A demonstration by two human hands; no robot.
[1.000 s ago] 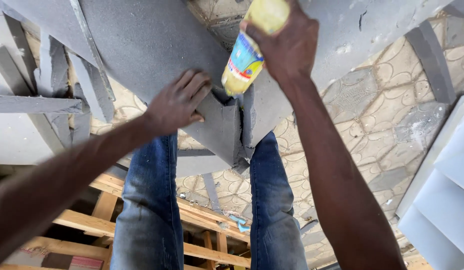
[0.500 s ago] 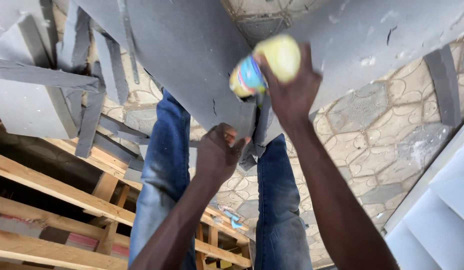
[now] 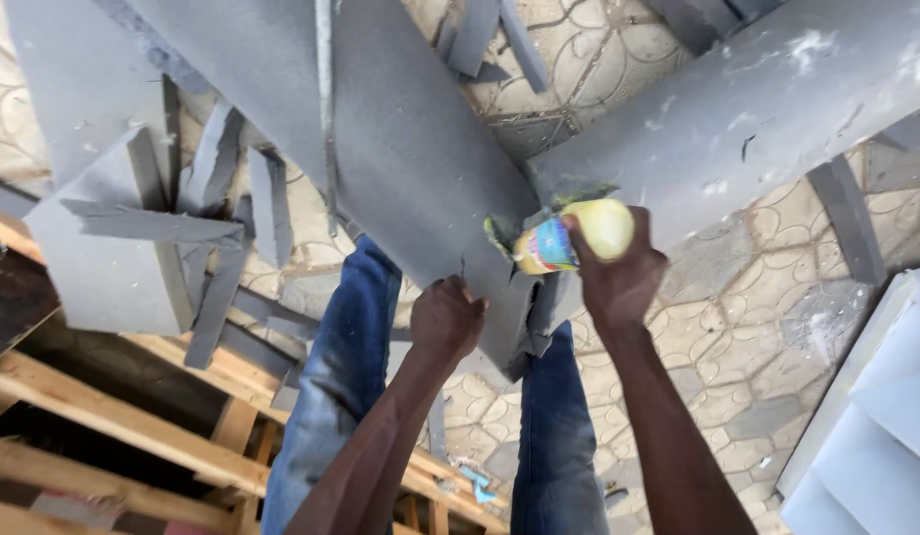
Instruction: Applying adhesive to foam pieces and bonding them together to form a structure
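Left hand (image 3: 446, 319) fisted, pressing grey board (image 3: 410, 168) edge, apparently steadying it | Right hand (image 3: 618, 279) clamped around yellow glue bottle (image 3: 574, 236), nozzle at board's corner joint, likely dispensing | Grey offcuts (image 3: 217, 228) left of board.

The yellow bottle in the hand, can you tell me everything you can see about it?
The yellow bottle looks like soft plastic, with a rounded yellow end and a bright label of blue, red and yellow around its body. It lies nearly sideways, tipped toward the corner where two grey boards meet. The right hand wraps around it from below, fingers covering part of it. Its tip is at the greenish, smeared edge of the boards, so the nozzle cannot be made out.
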